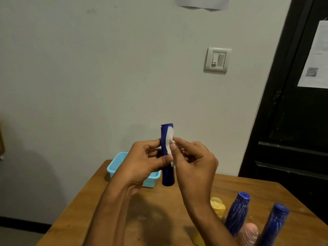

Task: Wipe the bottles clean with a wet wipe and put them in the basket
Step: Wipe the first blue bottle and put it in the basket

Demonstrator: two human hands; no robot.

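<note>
The left hand [147,160] is closed around the middle of a tall blue bottle [167,173], thumb across the near side and fingers curled round the far side, holding it upright in the air above the wooden table [159,210]. The right hand [193,164] pinches a small white wet wipe [169,139] between thumb and fingertips and presses it flat against the upper right side of the bottle, just below the cap end; part of the wipe hangs lower, tucked between the two hands. Both forearms reach in from the bottom edge, bare to the elbow.

Behind the left hand, a light blue mesh basket [117,166] sits near the far left corner of the table, and the held bottle's base overlaps its right end from where I stand; what lies inside it I cannot see. To the right, close to the near edge, two more blue bottles stand streaked with white marks, one nearer the middle [238,212] and one further right [274,226]. A pale pink bottle [248,235] stands between them, low in view, and a yellow bottle [217,206] shows just behind the right forearm.

On the wall beyond is a light switch [218,59], and a dark door [292,121] with a paper sheet [316,55] stuck to it stands at the right.
</note>
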